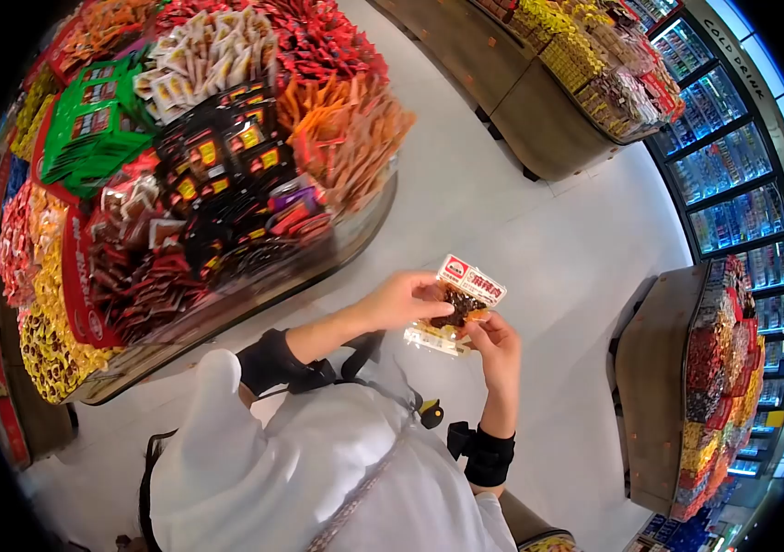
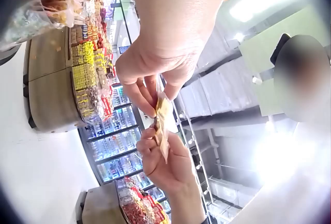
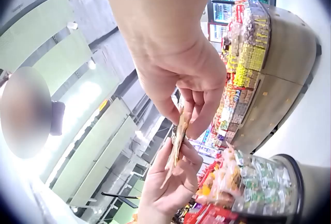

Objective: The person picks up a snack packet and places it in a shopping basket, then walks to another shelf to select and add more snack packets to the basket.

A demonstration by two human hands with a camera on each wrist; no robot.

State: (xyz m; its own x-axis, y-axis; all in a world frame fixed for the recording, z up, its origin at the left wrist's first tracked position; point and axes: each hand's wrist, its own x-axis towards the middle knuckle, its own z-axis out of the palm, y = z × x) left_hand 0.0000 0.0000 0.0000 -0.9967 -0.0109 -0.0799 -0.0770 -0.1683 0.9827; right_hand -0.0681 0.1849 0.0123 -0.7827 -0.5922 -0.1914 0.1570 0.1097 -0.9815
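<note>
Holds a small, flat, rectangular plastic snack packet in front of the body, high above a pale, smooth floor. Shows, on the packet's face, a white strip with a red printed patch at the top and dark brown contents below. Grips the left side of the packet with the bare left hand, between thumb and bent fingers. Pinches its lower right side with the bare right hand, thumb against fingers, close to the left hand. Presents the printed face to the head camera, but appears edge-on, as a thin pale strip, from both wrists.

Wears a loose white top, a black band on the left forearm and a matching black band on the right.

Has, to the left, a large rounded display bin heaped with glossy green packets, black packets with yellow-and-red labels, white packets and orange packets. Includes, to the right, a brown bin of colourful wrapped goods. Ends, along the far right, in lit drinks fridges beneath lettering reading "COLD DRINK".
</note>
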